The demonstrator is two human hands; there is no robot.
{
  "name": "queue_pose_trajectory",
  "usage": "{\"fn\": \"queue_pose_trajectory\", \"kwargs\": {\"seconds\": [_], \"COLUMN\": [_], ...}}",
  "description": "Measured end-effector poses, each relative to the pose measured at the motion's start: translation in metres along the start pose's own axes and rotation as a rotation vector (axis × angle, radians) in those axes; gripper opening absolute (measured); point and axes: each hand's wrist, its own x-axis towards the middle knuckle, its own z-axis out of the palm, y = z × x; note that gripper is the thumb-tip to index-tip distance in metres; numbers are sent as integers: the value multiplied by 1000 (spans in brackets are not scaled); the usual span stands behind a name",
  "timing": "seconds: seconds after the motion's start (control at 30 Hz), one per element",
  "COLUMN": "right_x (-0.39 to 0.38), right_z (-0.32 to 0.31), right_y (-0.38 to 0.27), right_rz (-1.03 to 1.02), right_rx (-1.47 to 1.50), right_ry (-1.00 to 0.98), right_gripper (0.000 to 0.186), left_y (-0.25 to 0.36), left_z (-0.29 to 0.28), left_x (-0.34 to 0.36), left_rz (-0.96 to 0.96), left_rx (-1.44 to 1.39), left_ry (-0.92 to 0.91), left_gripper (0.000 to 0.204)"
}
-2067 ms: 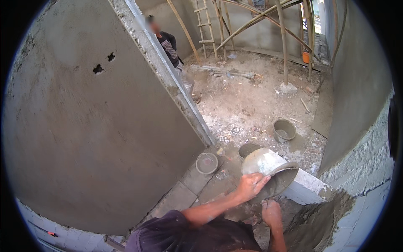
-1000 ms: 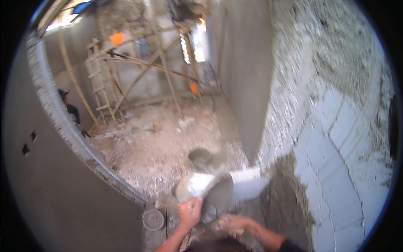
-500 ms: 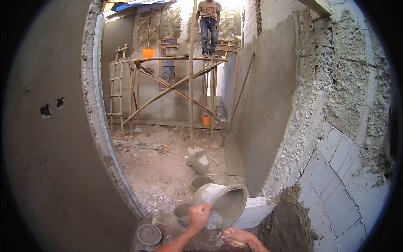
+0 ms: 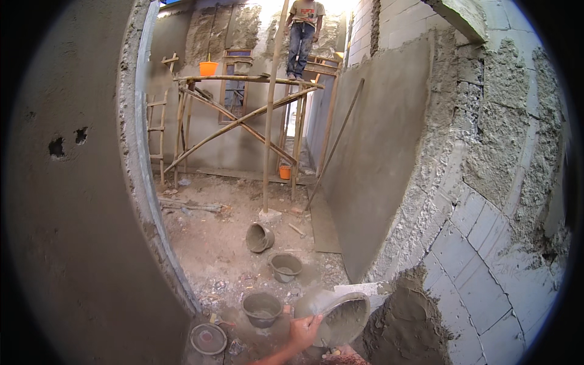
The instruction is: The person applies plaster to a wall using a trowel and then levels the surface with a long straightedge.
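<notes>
A: Taking the bucket (image 4: 351,315) as the dial's centre, what are the hands doing?
B: The left hand (image 4: 305,333) is at about half past eight, closed, its fingers curled on the bucket's rim.
A: And the right hand (image 4: 348,358)?
B: At six o'clock, low at the picture's edge, blurred and mostly cut off. I cannot tell how far it is open or whether it holds anything.
A: How does the bucket sit?
B: Near the bottom of the view, right of the middle, tilted with its mouth showing and grey mortar smeared inside.
A: What lies beside it?
B: A wet mortar heap (image 4: 406,325) at three o'clock, against the block wall (image 4: 471,274). A round tub (image 4: 208,339) is at half past eight, well apart.
A: Beyond those?
B: A dark bucket (image 4: 262,310) at nine, upright; another upright pail (image 4: 286,267) at half past ten; slightly farther that way, a tipped pail (image 4: 260,237).
A: Farthest back?
B: A pole scaffold (image 4: 243,125) at eleven, bearing an orange bucket (image 4: 208,68). Near twelve, a person (image 4: 301,36) in jeans stands up on it.
</notes>
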Motion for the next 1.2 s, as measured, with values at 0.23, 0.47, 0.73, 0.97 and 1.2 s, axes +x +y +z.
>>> {"fn": "queue_pose_trajectory", "kwargs": {"seconds": [0.23, 0.47, 0.73, 0.97, 1.2], "right_x": [-55, -117, -163, -170, -122], "right_z": [-5, -24, -33, -29, -8], "right_y": [17, 66, 104, 98, 44], "right_rz": [39, 110, 134, 310, 242], "right_rx": [-235, -353, -409, -515, -385], "right_ry": [150, 260, 345, 180, 169], "right_gripper": [28, 29, 30, 33, 33], "left_y": [-12, -22, -38, -102, -109], "left_z": [8, 46, 109, 104, 37], "left_x": [-17, -46, -90, -124, -94], "left_rz": [-175, -297, -329, -378, -428], "left_rx": [91, 226, 189, 336, 422], "left_ry": [144, 80, 27, 24, 143], "left_gripper": [38, 44, 51, 55, 52]}}
